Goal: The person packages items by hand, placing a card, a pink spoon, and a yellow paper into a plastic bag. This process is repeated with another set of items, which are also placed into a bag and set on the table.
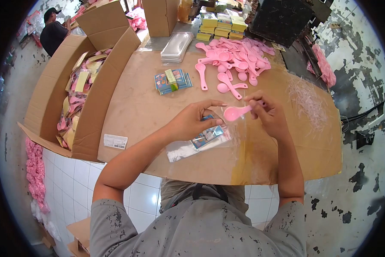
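Observation:
My right hand pinches the handle of a pink spoon, its bowl pointing left toward my other hand. My left hand has its fingers closed on a clear plastic bag with a blue card at it. Beneath lie more clear bags on the cardboard-covered table. Past my hands is a heap of pink spoons, with a few loose ones in front. A banded stack of blue cards lies to the left of them.
An open cardboard box with packed pieces stands at the left. Behind are a stack of clear bags, yellow-edged card stacks and a black machine. Plastic shreds lie at the right. Another person is at the far left.

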Demonstrator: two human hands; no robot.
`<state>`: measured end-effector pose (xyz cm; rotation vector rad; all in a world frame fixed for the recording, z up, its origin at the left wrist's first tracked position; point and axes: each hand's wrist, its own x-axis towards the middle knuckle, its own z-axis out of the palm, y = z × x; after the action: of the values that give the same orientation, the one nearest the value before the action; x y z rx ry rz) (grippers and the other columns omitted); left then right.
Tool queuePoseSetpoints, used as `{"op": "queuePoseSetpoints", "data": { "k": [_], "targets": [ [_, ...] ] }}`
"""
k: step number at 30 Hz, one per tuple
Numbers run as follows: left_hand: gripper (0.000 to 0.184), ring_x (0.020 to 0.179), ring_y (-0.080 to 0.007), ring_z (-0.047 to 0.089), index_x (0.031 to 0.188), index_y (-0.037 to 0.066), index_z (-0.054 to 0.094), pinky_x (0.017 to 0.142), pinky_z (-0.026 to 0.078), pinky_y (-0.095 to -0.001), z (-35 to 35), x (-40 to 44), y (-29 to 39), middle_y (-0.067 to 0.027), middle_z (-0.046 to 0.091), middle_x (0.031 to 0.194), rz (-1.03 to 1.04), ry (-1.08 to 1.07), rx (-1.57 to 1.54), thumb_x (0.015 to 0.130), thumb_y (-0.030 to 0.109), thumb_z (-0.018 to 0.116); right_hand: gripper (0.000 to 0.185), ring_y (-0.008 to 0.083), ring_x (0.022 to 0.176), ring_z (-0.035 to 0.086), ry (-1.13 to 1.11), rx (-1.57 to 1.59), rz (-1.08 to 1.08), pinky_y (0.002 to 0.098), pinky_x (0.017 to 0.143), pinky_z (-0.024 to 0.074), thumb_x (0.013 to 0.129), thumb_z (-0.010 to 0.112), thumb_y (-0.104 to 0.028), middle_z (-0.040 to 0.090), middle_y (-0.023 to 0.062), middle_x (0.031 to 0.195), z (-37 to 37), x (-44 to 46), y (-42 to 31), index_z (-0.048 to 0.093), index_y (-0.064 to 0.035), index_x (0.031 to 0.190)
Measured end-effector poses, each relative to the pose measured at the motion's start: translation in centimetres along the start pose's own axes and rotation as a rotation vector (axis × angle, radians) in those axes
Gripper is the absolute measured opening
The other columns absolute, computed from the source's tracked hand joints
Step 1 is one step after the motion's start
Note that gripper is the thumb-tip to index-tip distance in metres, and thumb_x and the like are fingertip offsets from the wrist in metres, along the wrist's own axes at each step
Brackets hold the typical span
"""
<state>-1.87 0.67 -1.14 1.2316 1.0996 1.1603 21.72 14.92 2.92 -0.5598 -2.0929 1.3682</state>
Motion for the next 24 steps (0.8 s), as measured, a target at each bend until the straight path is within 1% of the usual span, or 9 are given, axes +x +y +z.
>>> {"op": "queuePoseSetpoints", "data": {
  "k": [3,4,7,9,12,15,18,21,24],
  "targets": [
    [0.054,0.094,-0.0052,0.067,0.148,0.001,0.051,0.080,0.052,-0.0237,-0.1,-0.3,0.9,-0.0075,0.078,0.104,-0.058,-0.031,0.036,0.100,0.010,0.072,0.014,0.0039,0.067,0.050,0.017,-0.219,-0.033,0.0228,0.059,0.0401,0.104,0.062,-0.009,0.057,-0.0036,0.082,-0.1,0.0,-0.5,0.072,-0.0040,0.111],
    [0.054,0.100,-0.0062,0.069,0.150,0.001,0.049,0.085,0.053,-0.0232,0.0,-0.4,1.2,-0.0085,0.078,0.108,-0.086,-0.047,0.066,0.101,0.009,0.071,0.013,0.0037,0.067,0.049,0.039,-0.171,-0.016,0.0227,0.059,0.0397,0.104,0.062,-0.009,0.057,-0.0036,0.082,0.0,-0.1,-0.7,0.072,-0.0040,0.111],
    [0.054,0.101,-0.0063,0.069,0.150,0.001,0.049,0.085,0.054,-0.0235,0.0,-0.4,1.0,-0.0094,0.078,0.109,-0.042,-0.019,0.143,0.101,0.009,0.071,0.013,0.0033,0.066,0.048,0.092,-0.056,0.030,0.0224,0.058,0.0384,0.103,0.062,-0.007,0.056,-0.0037,0.080,0.4,-0.1,-1.4,0.072,-0.0039,0.111],
    [0.053,0.101,-0.0063,0.068,0.149,0.001,0.050,0.084,0.054,-0.0237,0.0,-0.3,0.9,-0.0098,0.078,0.109,-0.047,0.003,0.172,0.101,0.008,0.071,0.013,0.0029,0.066,0.047,0.108,-0.018,0.055,0.0222,0.058,0.0374,0.103,0.063,-0.006,0.056,-0.0039,0.079,0.6,-0.1,-1.6,0.072,-0.0038,0.111],
    [0.052,0.100,-0.0066,0.069,0.148,0.000,0.052,0.083,0.054,-0.0240,0.2,-0.5,1.7,-0.0101,0.078,0.109,-0.100,0.007,0.203,0.100,0.007,0.071,0.013,0.0047,0.066,0.048,0.006,-0.123,0.007,0.0233,0.059,0.0388,0.102,0.063,-0.006,0.058,-0.0032,0.079,0.4,0.0,-1.1,0.072,-0.0029,0.112],
    [0.050,0.100,-0.0066,0.069,0.146,0.000,0.053,0.083,0.054,-0.0245,0.1,-0.4,1.1,-0.0100,0.078,0.110,-0.096,-0.014,0.203,0.100,0.007,0.071,0.013,0.0066,0.067,0.048,-0.023,-0.350,-0.161,0.0250,0.060,0.0407,0.101,0.065,-0.006,0.061,-0.0012,0.080,0.6,0.2,-1.0,0.072,-0.0012,0.110],
    [0.048,0.099,-0.0060,0.069,0.145,0.000,0.055,0.082,0.055,-0.0252,0.3,-0.5,1.1,-0.0093,0.078,0.110,-0.104,-0.019,0.248,0.101,0.007,0.070,0.012,0.0077,0.068,0.049,-0.023,-0.363,-0.132,0.0267,0.061,0.0425,0.099,0.067,-0.005,0.063,0.0010,0.082,1.0,0.1,-1.4,0.072,0.0003,0.108],
    [0.047,0.097,-0.0052,0.068,0.146,0.001,0.055,0.079,0.055,-0.0253,0.5,-0.7,1.2,-0.0082,0.078,0.110,-0.072,-0.027,0.267,0.101,0.007,0.069,0.014,0.0036,0.069,0.044,0.094,-0.164,-0.070,0.0236,0.061,0.0379,0.099,0.065,-0.003,0.062,-0.0031,0.084,1.7,0.2,-1.5,0.073,-0.0010,0.110],
    [0.049,0.092,-0.0041,0.067,0.147,0.003,0.054,0.074,0.054,-0.0240,0.6,-0.7,1.3,-0.0075,0.078,0.110,-0.001,-0.012,0.249,0.101,0.007,0.070,0.015,0.0031,0.067,0.043,-0.049,-0.322,-0.050,0.0230,0.060,0.0362,0.099,0.064,-0.003,0.059,-0.0043,0.081,0.9,0.1,-1.3,0.073,-0.0018,0.112]
  ]
}}
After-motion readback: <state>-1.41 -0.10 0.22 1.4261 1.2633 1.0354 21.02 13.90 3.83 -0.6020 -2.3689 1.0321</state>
